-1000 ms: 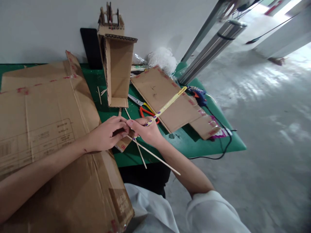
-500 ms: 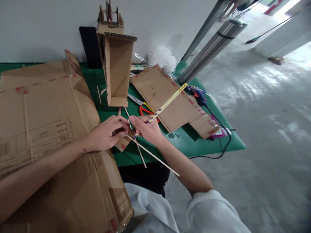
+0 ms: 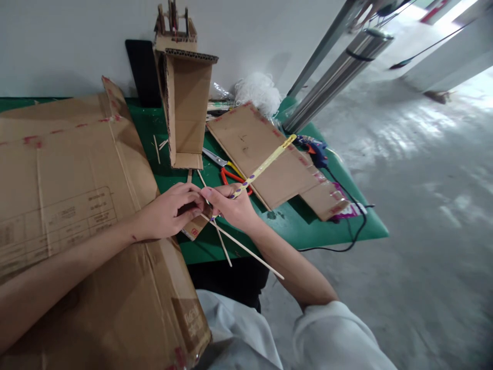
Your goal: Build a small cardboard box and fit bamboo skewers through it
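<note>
Green counter (image 3: 327, 231), near edge: one pale stick (image 3: 246, 250), jutting beyond, seemingly pinched in my left grip (image 3: 173, 210); one yellow dotted tool (image 3: 265, 165), clasped in my right grip (image 3: 235, 206), end by the stick. Step, I judge: working the stick; next move needs steady holding.

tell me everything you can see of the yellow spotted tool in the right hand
The slim yellow tool is long, straight and narrow, with purple spots along its lower part and a deeper yellow, slotted far end; it looks like plastic. The right hand grips it at a slant, the far end up and to the right, in front of the flat cardboard sheet. Fingers hide its middle; a spotted bit shows below them, by a thin stick. Contact there is unclear.
</note>
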The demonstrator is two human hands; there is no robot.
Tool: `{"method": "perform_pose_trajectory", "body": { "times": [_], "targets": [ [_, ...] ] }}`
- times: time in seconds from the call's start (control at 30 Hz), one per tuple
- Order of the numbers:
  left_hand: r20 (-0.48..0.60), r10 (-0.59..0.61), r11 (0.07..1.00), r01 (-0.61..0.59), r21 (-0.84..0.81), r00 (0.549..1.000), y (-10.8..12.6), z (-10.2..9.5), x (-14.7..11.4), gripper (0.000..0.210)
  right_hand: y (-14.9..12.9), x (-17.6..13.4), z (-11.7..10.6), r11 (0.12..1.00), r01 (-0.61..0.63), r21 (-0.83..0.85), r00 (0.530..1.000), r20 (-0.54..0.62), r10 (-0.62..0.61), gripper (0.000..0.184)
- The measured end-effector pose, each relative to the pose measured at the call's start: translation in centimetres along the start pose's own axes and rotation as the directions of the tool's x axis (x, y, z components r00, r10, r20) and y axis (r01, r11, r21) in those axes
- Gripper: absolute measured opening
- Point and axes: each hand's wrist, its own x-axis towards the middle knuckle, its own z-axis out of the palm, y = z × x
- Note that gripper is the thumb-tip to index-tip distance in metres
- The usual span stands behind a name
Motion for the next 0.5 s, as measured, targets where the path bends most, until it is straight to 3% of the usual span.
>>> {"method": "perform_pose_trajectory", "body": {
  "times": [0.5],
  "targets": [
    [-0.011, 0.004, 1.000, -0.004, -0.009, 1.000, 0.07, -0.02, -0.02, 0.012, -0.17, 0.03, -0.06, 1.000, -0.019, 0.001, 1.000, -0.015, 0.019, 0.069]
  ]
}}
